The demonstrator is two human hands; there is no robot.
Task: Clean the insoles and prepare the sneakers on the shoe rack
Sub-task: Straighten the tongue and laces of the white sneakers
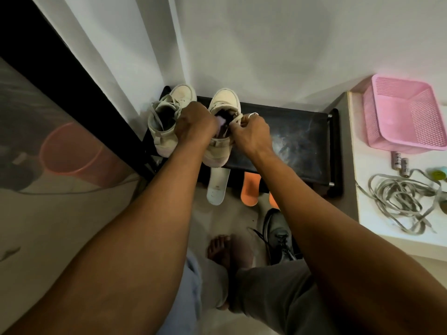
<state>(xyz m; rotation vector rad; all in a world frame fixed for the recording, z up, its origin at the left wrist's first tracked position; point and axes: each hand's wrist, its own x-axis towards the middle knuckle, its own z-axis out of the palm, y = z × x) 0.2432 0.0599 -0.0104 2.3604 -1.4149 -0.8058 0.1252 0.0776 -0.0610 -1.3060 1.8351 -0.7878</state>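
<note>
A cream, soft-sided high-top sneaker (223,100) stands on the dusty black shoe rack (302,141) beside its twin (164,117). The left hand (193,124) curls its fingers round a pale lilac piece (221,122) in the sneaker's dark mouth. The right hand (251,131) pinches the collar edge with its fingers.

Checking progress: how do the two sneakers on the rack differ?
No hand holds the left sneaker; the right hand pinches the right sneaker at its collar. The left sneaker's opening shows only dark; in the right sneaker's, the left hand grips a pale item. Both are cream, toes toward the wall.
</note>
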